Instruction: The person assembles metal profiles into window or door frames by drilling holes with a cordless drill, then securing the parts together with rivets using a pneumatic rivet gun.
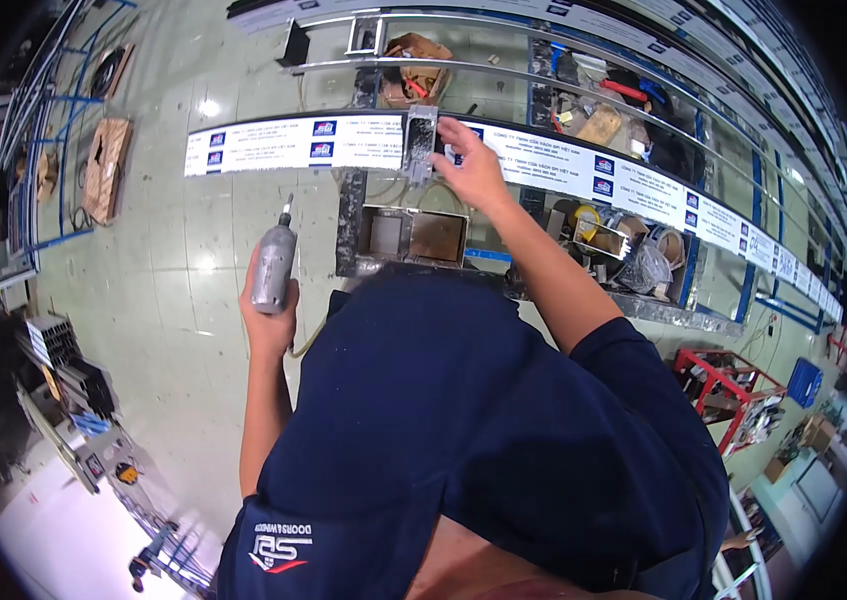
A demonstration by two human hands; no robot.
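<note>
In my left hand (271,328) is a grey pneumatic screwdriver (274,268), its thin bit pointing away from me over the floor. A long aluminium profile (363,150) covered in white printed film runs left to right across the bench ahead. Across the profile sits a grey metal jig (421,145) with a long dark opening in its middle. My right hand (473,172) is at the jig's right edge, thumb and curved fingertips against it with a gap between them. The undersides of these fingers are hidden.
Beneath the profile, the bench frame (348,230) has open compartments with a metal box (437,237), plastic and scraps. More profiles (503,70) lie beyond. A red cart (718,395) stands at the right, near a blue crate (804,382). A cardboard-wrapped bundle (107,170) lies at the left.
</note>
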